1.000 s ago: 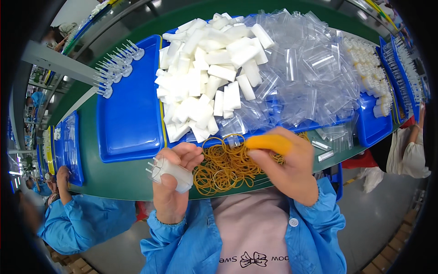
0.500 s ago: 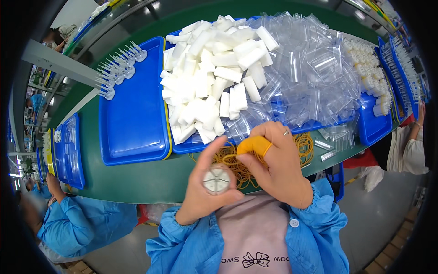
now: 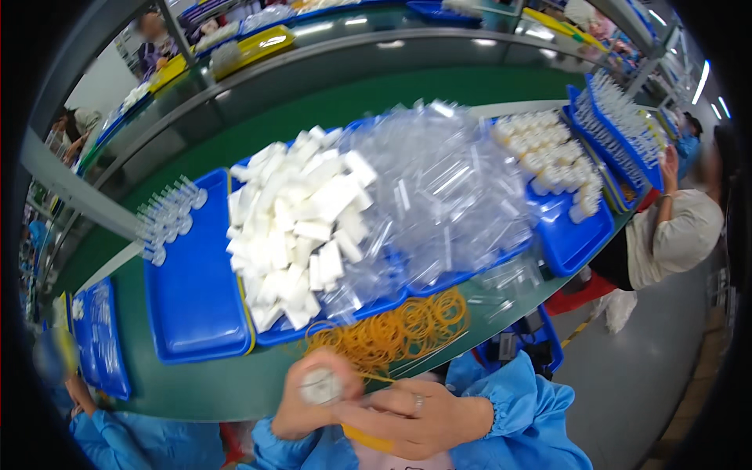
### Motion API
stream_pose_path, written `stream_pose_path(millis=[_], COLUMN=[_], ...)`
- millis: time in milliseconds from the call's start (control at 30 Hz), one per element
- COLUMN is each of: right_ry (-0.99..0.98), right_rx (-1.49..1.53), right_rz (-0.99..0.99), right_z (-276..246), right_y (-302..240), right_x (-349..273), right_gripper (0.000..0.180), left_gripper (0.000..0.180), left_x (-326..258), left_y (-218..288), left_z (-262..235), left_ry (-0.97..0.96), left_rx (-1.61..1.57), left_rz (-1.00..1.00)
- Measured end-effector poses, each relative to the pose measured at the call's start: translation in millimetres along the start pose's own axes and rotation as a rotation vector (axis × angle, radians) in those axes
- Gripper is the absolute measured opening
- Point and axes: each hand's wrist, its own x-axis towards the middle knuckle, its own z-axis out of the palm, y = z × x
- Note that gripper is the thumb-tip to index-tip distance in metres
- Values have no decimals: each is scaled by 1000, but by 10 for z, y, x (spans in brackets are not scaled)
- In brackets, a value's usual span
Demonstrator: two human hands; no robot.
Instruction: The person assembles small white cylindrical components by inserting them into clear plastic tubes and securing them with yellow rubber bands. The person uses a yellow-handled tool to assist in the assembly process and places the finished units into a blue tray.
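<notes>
White bundle (image 3: 321, 385) of small tubes sits low in frame, clenched in our left hand (image 3: 309, 403), while our right hand (image 3: 407, 419) fingers pinch a yellow band (image 3: 366, 437). We'd keep the band stretched wide and the ends flush. Motion blur hides the tube count, and the frame edge cuts off both wrists. Band pile (image 3: 395, 329) lies on the worktop (image 3: 204, 388).

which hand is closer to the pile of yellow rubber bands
Left. The left hand, gripping a small white bundle, sits just below the rubber bands; the right hand lies lower, farther from the pile.
</notes>
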Motion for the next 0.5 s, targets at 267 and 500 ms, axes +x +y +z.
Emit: stream_pose_path(millis=[267, 500], right_ry=[-136, 59], right_rx=[816, 1862], right_rz=[205, 745], right_z=[-189, -240], right_y=[205, 271], right_x=[-194, -256], right_gripper=[16, 40], left_gripper=[39, 36], left_x=[35, 38], left_y=[6, 149], left_z=[48, 253], left_ry=[155, 194], left_rx=[-727, 752], left_rz=[71, 646])
